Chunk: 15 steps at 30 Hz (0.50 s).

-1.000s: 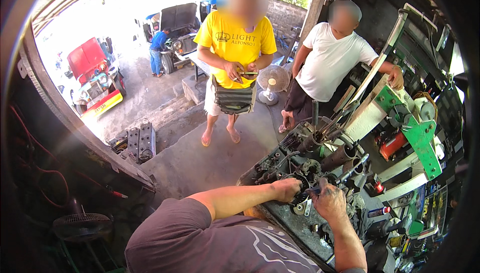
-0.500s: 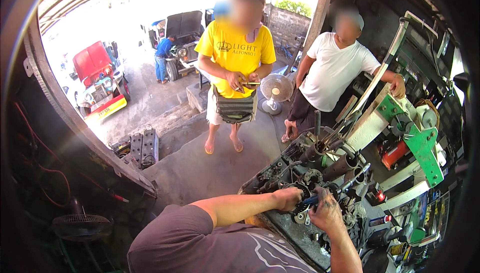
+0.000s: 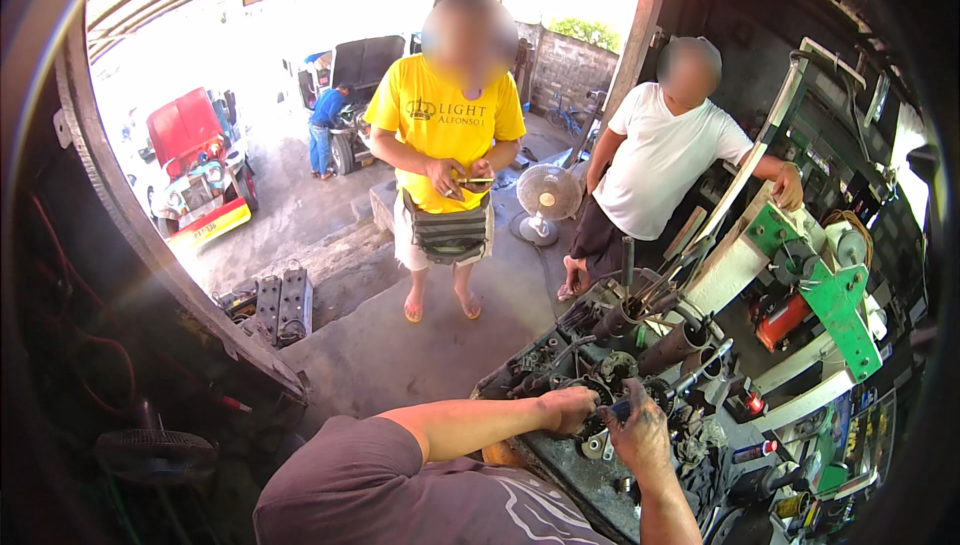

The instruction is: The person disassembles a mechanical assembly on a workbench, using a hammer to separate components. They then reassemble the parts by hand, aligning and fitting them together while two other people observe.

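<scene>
My left hand (image 3: 570, 410) is closed among the metal parts on the workbench; what its fingers grip is hidden. Close beside it, my grease-stained right hand (image 3: 642, 435) curls around a dark blue cylindrical piece (image 3: 622, 410). Just beyond that hand lies a bar-shaped tool with a silver end (image 3: 718, 353); I cannot tell whether it joins the blue piece. Round metal parts (image 3: 596, 445) sit under my hands on the greasy workbench (image 3: 570, 457). Dark gears and fittings crowd around my fingers.
Upright metal tubes (image 3: 672, 347) stand at the bench's far right, beside a green-and-white press frame (image 3: 840, 320). A person in yellow (image 3: 440, 135) and one in white (image 3: 675, 150) stand across the bench. Behind them is a fan (image 3: 548, 193); batteries (image 3: 282, 303) sit at left.
The view has shifted slightly. My hands stay close together over the same parts, the right still around the blue piece. The person in yellow appears a little further left and lower.
</scene>
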{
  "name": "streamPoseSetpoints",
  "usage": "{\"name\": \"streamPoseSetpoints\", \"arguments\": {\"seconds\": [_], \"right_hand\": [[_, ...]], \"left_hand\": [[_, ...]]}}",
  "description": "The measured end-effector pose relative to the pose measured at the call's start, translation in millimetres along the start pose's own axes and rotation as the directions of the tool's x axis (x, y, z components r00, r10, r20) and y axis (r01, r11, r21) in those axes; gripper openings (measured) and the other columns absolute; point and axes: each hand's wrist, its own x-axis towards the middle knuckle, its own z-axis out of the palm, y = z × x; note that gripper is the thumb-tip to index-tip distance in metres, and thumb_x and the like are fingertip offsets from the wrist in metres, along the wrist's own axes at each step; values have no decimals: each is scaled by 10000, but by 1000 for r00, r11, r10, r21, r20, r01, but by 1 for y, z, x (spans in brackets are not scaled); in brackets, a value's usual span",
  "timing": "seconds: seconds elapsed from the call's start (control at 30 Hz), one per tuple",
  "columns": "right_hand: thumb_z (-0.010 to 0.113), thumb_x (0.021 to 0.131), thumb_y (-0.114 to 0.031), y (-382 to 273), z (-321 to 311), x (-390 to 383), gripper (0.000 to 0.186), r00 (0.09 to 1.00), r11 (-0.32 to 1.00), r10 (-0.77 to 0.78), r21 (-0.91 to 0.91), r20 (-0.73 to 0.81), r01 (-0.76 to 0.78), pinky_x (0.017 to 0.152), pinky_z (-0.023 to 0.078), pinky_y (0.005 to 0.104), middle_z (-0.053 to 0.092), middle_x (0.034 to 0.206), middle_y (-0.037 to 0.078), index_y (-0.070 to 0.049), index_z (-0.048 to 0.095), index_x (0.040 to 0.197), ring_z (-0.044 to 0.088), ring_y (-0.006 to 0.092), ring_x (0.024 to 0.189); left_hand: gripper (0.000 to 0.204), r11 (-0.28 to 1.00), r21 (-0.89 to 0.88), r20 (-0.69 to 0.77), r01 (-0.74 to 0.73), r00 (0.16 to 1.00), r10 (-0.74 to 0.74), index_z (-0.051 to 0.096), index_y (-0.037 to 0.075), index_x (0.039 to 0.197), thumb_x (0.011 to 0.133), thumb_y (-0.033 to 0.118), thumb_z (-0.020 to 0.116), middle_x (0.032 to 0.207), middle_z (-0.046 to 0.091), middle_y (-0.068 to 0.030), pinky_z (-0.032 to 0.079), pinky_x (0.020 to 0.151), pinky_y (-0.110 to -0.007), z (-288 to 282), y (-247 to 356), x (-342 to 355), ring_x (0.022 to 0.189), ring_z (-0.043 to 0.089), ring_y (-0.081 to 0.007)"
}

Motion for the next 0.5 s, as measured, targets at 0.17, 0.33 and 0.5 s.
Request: {"name": "streamPoseSetpoints", "arguments": {"seconds": [0.17,0.33,0.5], "right_hand": [[819,912,-184,-2,-15,11,458,995,984,-55,-166,86,69,893,590,509,775,1057,221,-21,647,1304,746,458,1011],[774,891,-137,-1,-17,12,485,983,986,91,-153,161,-66,957,581,502,750,1146,238,-36,640,1346,731,442,1084],[768,890,-128,0,-14,15,501,987,974,-98,-190,128,121,961,581,502,751,1161,238,-56,621,1364,734,438,1082]], "left_hand": [[243,994,31,-110,-108,988,111,784,-12,938,773,165,754,1162,708,-207,569,981,-455,7,-6,1,1109,698,-405],[252,994,-105,-166,-6,986,-11,766,-11,943,737,134,770,1116,706,-221,569,961,-464,16,-8,0,1091,696,-419],[268,993,-78,-185,-92,980,76,748,-17,977,741,108,766,1100,704,-214,567,965,-468,15,-8,-1,1100,688,-415]]}}
